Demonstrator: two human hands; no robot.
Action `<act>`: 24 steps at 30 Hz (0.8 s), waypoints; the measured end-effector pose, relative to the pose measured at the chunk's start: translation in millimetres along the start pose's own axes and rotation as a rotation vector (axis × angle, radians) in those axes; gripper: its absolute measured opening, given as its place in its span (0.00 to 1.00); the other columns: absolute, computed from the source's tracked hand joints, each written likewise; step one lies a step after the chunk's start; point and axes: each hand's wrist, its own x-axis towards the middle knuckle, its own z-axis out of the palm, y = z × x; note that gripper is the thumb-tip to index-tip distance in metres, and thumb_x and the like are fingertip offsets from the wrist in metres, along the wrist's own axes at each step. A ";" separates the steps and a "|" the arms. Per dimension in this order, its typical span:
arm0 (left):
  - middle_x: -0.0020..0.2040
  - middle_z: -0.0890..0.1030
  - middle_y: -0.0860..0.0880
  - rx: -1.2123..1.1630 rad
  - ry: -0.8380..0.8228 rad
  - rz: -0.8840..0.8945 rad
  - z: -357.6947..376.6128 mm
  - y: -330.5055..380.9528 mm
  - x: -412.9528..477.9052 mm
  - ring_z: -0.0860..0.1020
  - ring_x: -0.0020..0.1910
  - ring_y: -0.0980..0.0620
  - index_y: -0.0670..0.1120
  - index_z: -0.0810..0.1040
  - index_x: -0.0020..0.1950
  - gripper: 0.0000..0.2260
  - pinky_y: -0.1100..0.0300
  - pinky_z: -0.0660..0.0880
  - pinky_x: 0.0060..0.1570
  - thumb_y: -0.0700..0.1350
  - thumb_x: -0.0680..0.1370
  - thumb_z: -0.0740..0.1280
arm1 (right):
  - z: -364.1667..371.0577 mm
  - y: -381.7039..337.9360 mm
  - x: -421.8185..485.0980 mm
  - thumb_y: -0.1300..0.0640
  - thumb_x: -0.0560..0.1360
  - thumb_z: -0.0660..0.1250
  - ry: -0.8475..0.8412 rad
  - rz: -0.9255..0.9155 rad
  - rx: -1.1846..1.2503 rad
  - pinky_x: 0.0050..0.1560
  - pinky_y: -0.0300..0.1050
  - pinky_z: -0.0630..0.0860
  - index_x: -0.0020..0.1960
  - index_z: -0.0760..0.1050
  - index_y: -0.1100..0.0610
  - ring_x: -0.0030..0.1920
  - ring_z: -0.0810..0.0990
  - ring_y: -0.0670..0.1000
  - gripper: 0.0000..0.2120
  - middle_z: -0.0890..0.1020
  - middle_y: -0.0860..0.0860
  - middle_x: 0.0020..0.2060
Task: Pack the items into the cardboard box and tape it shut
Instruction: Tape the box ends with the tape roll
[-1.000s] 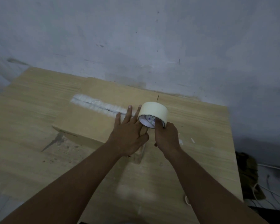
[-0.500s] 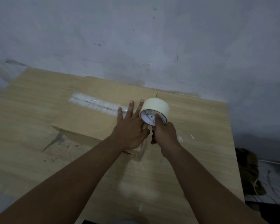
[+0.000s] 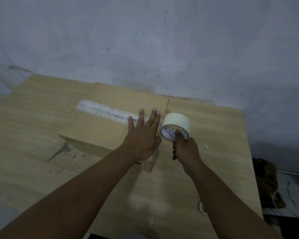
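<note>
Partly hidden: box corner

Closed cardboard box (image 3: 102,125) on table (image 3: 214,126), contents unseen. Left hand (image 3: 141,135) lies flat, fingers straight, on its taped seam (image 3: 100,110). Right hand (image 3: 185,149) grips tape roll (image 3: 177,123) beside box's right edge. White ring (image 3: 201,207) half behind right forearm.

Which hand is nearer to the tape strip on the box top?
Left. The left hand lies flat, fingers on the strip; the right hand grips the tape roll just right of the box.
</note>
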 end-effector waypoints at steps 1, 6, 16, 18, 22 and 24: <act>0.79 0.35 0.52 -0.010 0.000 0.002 0.5 -0.3 0.4 0.35 0.77 0.41 0.49 0.35 0.79 0.32 0.33 0.42 0.71 0.57 0.82 0.50 | -4.0 5.2 0.1 0.45 0.80 0.58 0.002 0.005 -0.015 0.22 0.40 0.69 0.31 0.71 0.62 0.24 0.71 0.55 0.26 0.71 0.59 0.27; 0.79 0.34 0.52 -0.040 -0.005 0.018 0.2 -0.9 0.1 0.33 0.76 0.41 0.49 0.34 0.78 0.33 0.33 0.40 0.71 0.57 0.82 0.51 | -11.5 22.4 6.8 0.46 0.80 0.58 0.046 -0.025 -0.113 0.27 0.50 0.73 0.32 0.72 0.63 0.25 0.73 0.56 0.25 0.72 0.58 0.25; 0.78 0.32 0.48 -0.006 -0.019 0.054 -0.1 -0.3 -2.8 0.32 0.76 0.40 0.46 0.32 0.77 0.33 0.34 0.40 0.72 0.56 0.83 0.49 | -4.0 18.1 10.5 0.46 0.80 0.58 0.039 -0.098 -0.288 0.37 0.61 0.78 0.35 0.75 0.67 0.34 0.80 0.64 0.26 0.75 0.60 0.28; 0.78 0.33 0.48 -0.036 -0.031 0.095 -1.1 -3.5 -5.0 0.32 0.76 0.42 0.45 0.33 0.78 0.33 0.36 0.39 0.73 0.56 0.82 0.50 | 0.2 14.7 8.4 0.48 0.80 0.58 0.062 -0.100 -0.288 0.36 0.57 0.77 0.36 0.74 0.65 0.37 0.81 0.65 0.24 0.77 0.62 0.31; 0.78 0.34 0.51 -0.098 -0.063 0.165 -1.9 -15.0 -4.3 0.31 0.76 0.46 0.48 0.35 0.78 0.40 0.38 0.36 0.73 0.61 0.74 0.50 | 9.4 14.0 5.8 0.49 0.80 0.59 0.103 -0.112 -0.283 0.34 0.50 0.70 0.37 0.72 0.63 0.42 0.81 0.66 0.20 0.79 0.66 0.37; 0.78 0.34 0.52 -0.080 -0.043 0.177 -0.2 -16.4 -4.8 0.32 0.76 0.47 0.50 0.35 0.79 0.41 0.38 0.37 0.73 0.63 0.72 0.47 | 10.6 14.6 6.5 0.47 0.79 0.61 0.086 -0.079 -0.262 0.35 0.57 0.78 0.34 0.72 0.62 0.38 0.81 0.65 0.22 0.77 0.61 0.31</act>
